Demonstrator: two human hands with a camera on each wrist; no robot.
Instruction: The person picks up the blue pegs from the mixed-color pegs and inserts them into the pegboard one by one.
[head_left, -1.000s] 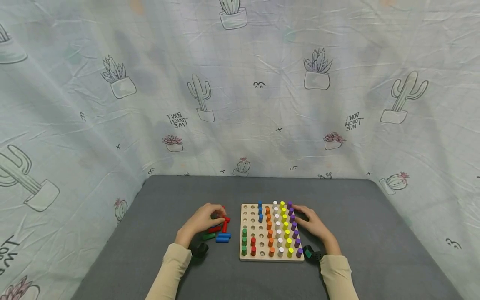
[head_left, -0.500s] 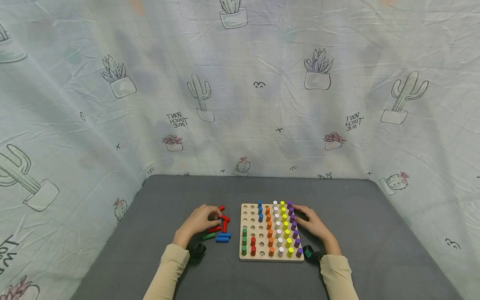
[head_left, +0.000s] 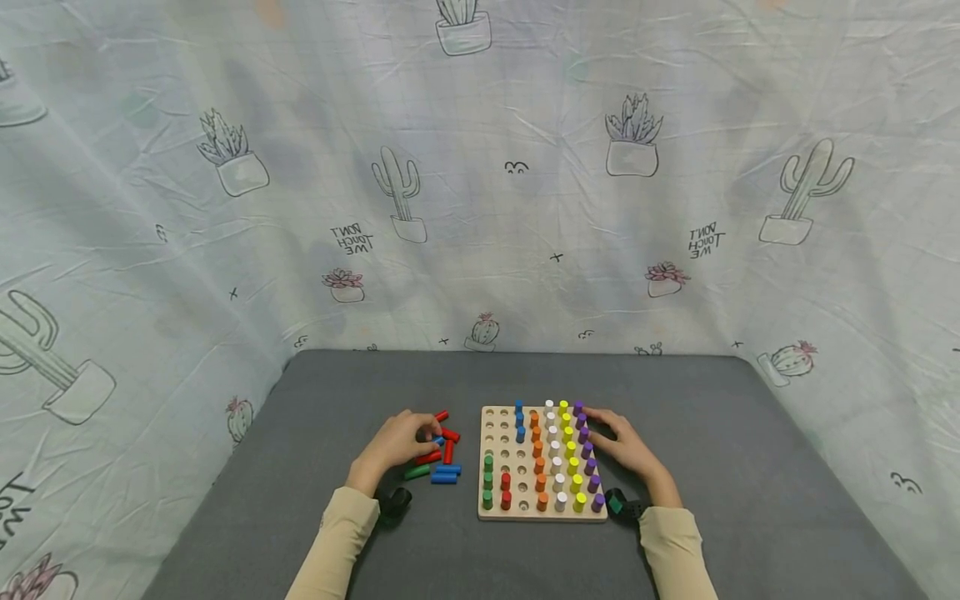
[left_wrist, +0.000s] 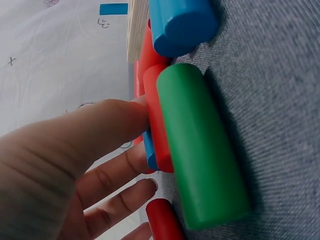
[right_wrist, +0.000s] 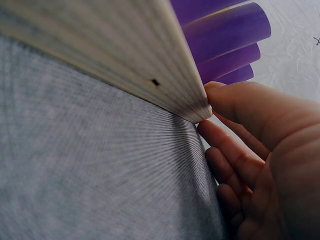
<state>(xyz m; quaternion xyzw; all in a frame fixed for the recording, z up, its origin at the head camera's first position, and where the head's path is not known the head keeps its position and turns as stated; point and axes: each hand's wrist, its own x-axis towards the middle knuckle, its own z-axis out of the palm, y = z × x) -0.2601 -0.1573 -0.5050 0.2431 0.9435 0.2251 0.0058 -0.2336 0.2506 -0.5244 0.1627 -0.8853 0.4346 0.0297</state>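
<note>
The left hand (head_left: pixel 397 442) reaches into the loose pegs (head_left: pixel 442 457) left of the pegboard (head_left: pixel 492 510), its fingers (left_wrist: pixel 107 175) pinching a small blue peg (head_left: pixel 438 440). The right hand (head_left: pixel 626 450) rests open-fingered against the board's right edge. Next likely calls for lifting that peg to a free hole.

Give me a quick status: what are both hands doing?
Left hand fingers on a blue peg among loose pegs. Right hand steadies the pegboard edge. Nothing blocking.
</note>
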